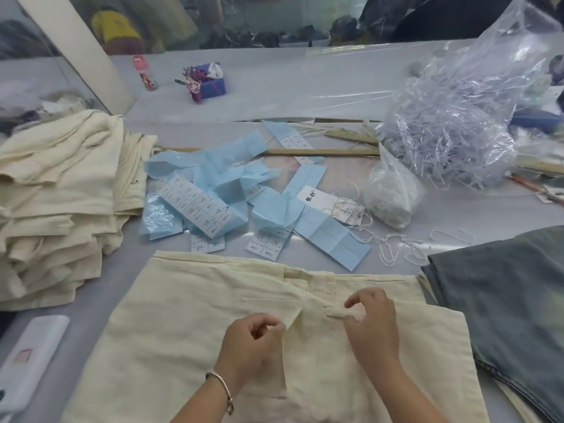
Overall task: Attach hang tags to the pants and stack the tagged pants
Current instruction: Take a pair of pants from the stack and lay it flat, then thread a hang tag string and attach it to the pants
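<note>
Head view: cream woven pants (189, 325) flat on grey table (305, 96), near edge. Left hand (250, 340) and right hand (370, 325) pinch waistband fabric, possibly a loop. White hang tags (332, 206) beyond, print unreadable.

Not much worn here tbh; both forearms are bare right up to the bottom edge of the shot, no sleeves showing at all; the left hand (248, 346) has a thin silver bangle (222, 389) round the wrist, plain metal with a small clasp end; the right hand (370, 326) has no rings, watch or gloves that show.
</note>
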The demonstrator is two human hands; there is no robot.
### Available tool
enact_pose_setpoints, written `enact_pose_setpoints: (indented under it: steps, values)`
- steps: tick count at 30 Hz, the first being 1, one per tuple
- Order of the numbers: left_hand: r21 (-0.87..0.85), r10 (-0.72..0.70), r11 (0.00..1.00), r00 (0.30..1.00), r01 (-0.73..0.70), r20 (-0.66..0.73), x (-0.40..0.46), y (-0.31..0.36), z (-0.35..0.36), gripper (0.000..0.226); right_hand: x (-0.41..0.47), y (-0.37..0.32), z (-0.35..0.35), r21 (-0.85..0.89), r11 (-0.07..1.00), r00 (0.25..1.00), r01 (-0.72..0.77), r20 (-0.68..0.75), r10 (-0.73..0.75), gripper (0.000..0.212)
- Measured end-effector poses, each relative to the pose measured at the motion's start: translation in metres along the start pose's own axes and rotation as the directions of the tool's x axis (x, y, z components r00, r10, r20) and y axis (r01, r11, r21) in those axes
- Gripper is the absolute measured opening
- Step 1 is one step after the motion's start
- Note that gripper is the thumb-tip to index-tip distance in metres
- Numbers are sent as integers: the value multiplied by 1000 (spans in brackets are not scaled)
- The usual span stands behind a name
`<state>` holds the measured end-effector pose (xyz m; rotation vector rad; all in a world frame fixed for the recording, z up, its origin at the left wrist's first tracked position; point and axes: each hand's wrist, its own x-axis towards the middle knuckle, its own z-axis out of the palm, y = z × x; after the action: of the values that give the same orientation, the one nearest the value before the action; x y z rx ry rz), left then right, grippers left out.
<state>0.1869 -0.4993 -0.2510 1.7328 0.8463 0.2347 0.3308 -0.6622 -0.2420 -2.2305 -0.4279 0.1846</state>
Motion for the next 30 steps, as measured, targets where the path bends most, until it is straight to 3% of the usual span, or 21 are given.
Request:
enact_pose_setpoints:
  steps: [3, 6, 9, 12, 14, 16, 18, 20, 23, 25, 26, 28, 30]
  values:
    - [81, 97, 993, 979, -83, -180, 31, 5, -24, 20, 6, -12, 11, 34, 995, 995, 93, -30, -92, 36]
    - [129, 109, 989, 935, -69, -339, 78, 14, -50, 21, 7, -23, 29, 210, 978, 996, -17, 94, -3, 36]
    - [150, 71, 989, 894, -5, -441, 129, 15, -70, 16, 1, -27, 51, 116, 993, 984, -28, 178, 7, 37]
    - [-189, -152, 980, 843, 61, -517, 172, 16, -88, 15, 2, -31, 61, 23, 999, 989, 37, 145, -40, 36]
    - [-468, -294, 883, 824, 40, -484, 191, 15, -98, 31, 6, -33, 63, 11, 1000, 989, 16, 144, -17, 36]
    - [-583, -342, 812, 831, 26, -438, 202, 11, -104, 36, 8, -35, 62, 29, 1000, 988, 11, 156, -16, 36]
    - [-461, -309, 885, 818, 61, -485, 204, 9, -103, 35, 8, -36, 53, 44, 997, 991, 57, 117, -62, 32]
    - [-170, -142, 984, 838, 59, -527, 196, 6, -93, 30, 9, -26, 40, -56, 995, 996, 83, 41, -81, 21]
    - [64, 106, 994, 954, -92, -281, 160, 4, -59, 23, 3, -16, 13, -310, 932, 966, -190, 111, 234, 32]
    - [164, 170, 976, 973, -145, -154, 130, 6, -38, 22, -2, -16, 2, -426, 870, 903, -248, 225, 367, 40]
    - [207, 201, 963, 972, -174, -118, 115, 8, -30, 21, -3, -17, 0, -386, 882, 884, -271, 262, 386, 39]
    - [154, 216, 965, 976, -214, 6, 83, 16, -15, 16, -4, -23, -4, -38, 911, 871, -411, 279, 405, 30]
    - [-37, 164, 986, 950, -160, 265, 49, 28, 1, 28, -3, -31, -5, 381, 760, 846, -526, 326, 422, 23]
